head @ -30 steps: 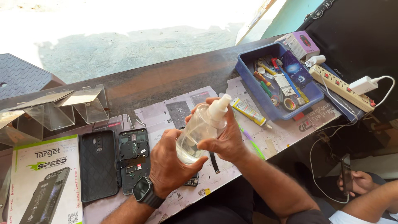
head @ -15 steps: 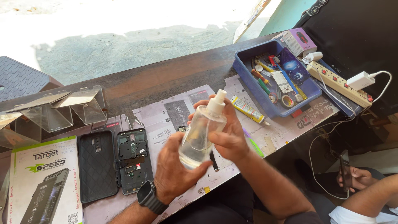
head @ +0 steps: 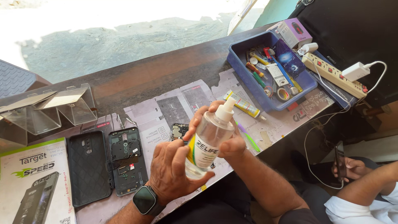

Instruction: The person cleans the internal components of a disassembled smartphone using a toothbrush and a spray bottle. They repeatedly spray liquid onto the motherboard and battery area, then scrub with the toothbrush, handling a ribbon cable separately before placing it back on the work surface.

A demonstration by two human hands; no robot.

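Here, head view only, with every place taken from the clear plastic spray bottle with a white pump top (head: 209,139).

Bottle place: held up above the paper-covered work counter (head: 166,79), tilted, pump end toward the far right.

Left hand (head: 172,170): wrapped around the bottle's lower body, fingers curled closed on it; a dark square smartwatch (head: 145,200) sits on that wrist, below and left of the bottle.

Right hand (head: 230,143): closed on the bottle's upper part by the shoulder, thumb and fingers pressing it from the right side.

Handling: probably light, as only a low pool of liquid shows near the base; the smooth plastic wall looks slippery and may give a little under a squeeze. The body around the label is the safest hold, not the narrow pump neck.

Look: transparent cylinder, label with a yellow band and dark print, white nozzle, no cap visible.

Left of the bottle: an opened phone with its insides bare (head: 126,159) and a black textured back cover (head: 88,166).

Far right of the bottle: a blue plastic tray of small tools (head: 244,81), with a yellow glue tube (head: 244,104) between.

Lower right of the bottle: another person's hand holding a phone (head: 346,166).
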